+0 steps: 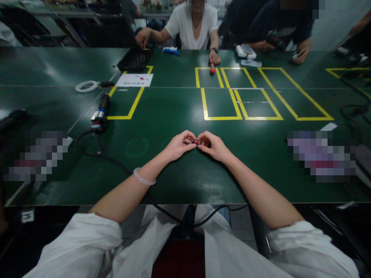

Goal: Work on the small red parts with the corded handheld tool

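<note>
My left hand (pixel 180 145) and my right hand (pixel 213 146) meet above the green table (pixel 174 181), near its front middle. Between their fingertips is a small red-and-black piece (pixel 196 142), mostly covered by the fingers and too small to name. Thumb and fingers of each hand are pinched together on it, the left from one side and the right from the other. A pale bangle (pixel 144 177) circles my left wrist.
Yellow tape outlines (pixel 223 118) mark the table beyond my hands. Left stand a black-and-silver cylindrical tool (pixel 101 108) with a cable, a white ring (pixel 86 86) and a printed sheet (pixel 135 80). Opposite, a person's hand (pixel 215 58) touches a red-tipped object (pixel 212 68); a black tray (pixel 135 58) lies nearby.
</note>
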The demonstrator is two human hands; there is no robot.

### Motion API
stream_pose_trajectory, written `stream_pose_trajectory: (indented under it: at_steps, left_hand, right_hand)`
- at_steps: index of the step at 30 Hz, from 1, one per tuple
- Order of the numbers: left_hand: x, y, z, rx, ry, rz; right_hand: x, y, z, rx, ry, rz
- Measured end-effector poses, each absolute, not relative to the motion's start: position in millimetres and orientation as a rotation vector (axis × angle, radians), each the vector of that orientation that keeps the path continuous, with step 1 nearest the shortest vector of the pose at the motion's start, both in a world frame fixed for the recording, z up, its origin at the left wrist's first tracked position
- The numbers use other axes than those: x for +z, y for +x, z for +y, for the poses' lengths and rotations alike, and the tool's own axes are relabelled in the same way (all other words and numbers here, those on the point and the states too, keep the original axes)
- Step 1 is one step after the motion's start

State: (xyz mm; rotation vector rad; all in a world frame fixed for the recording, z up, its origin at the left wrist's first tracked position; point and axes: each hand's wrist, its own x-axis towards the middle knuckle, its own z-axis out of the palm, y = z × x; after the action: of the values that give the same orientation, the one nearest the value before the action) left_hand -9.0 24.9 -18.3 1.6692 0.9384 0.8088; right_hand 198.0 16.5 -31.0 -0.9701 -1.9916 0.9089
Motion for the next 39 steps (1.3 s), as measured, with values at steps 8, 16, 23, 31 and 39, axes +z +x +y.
stream_pose_trajectory:
  at_steps: [8,16,23,31,39]
  left_hand:
    - [-20,-10,23,0.79,1.706,0.944]
    - [-12,-9,16,0.777,1.966,1.008]
    - [-14,-12,19,0.792,1.907,1.066]
    - [-16,-12,19,0.746,1.917,1.034]
    - [-5,-27,31,0.805,2.034,1.109]
  right_hand:
    - [-36,198,19,1.137,-1.033,-1.805]
    - [-37,198,21,1.228,-1.003,-1.754]
    - [-36,197,19,1.126,-0.967,-1.805]
    - [-34,198,18,1.049,-0.988,-1.873]
    - [-32,199,19,1.049,-1.065,-1.852]
